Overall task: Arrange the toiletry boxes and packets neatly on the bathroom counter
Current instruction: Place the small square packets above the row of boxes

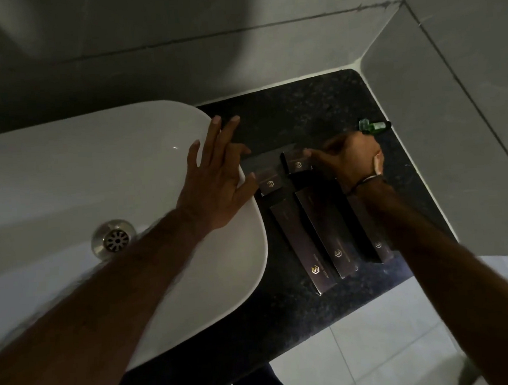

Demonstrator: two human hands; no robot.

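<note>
Your left hand [215,177] is spread flat, right hand [347,160] pinching a small box [297,165]; nudging could scatter the long boxes [317,239].

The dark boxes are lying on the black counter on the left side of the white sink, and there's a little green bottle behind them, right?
Not quite. The head view shows the dark boxes lying on the black counter on the right side of the white sink, not the left. The rest holds: the little green bottle lies behind them, near the wall.
</note>
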